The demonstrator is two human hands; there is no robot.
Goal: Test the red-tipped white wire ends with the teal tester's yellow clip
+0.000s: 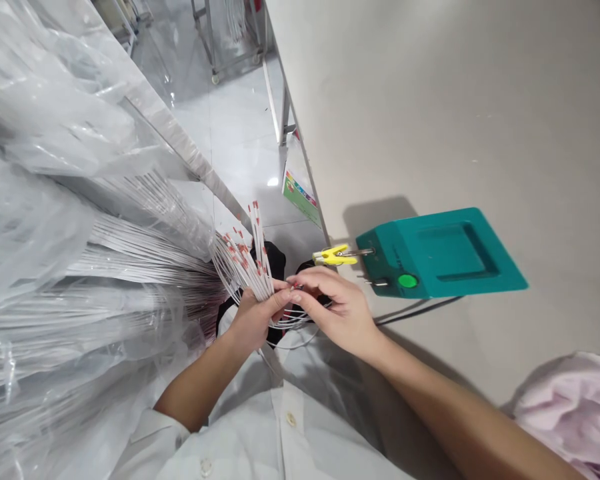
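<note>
My left hand (254, 319) is closed round a bundle of thin white wires (247, 263) whose red-tipped ends fan upward. My right hand (337, 308) pinches the end of one wire between thumb and forefinger, right beside the left hand's fingertips. Several wire loops hang below both hands. A teal box (445, 257) with a green button (408, 281) lies on the table just right of my right hand. A yellow clip (334, 255) juts from the box's left end, above my right hand.
The pale table (455, 120) fills the upper right. Clear plastic bags of long white wires (70, 253) are heaped on a metal rack at left. A black cable (420, 308) runs from the box. Pink cloth (575, 407) lies at the lower right corner.
</note>
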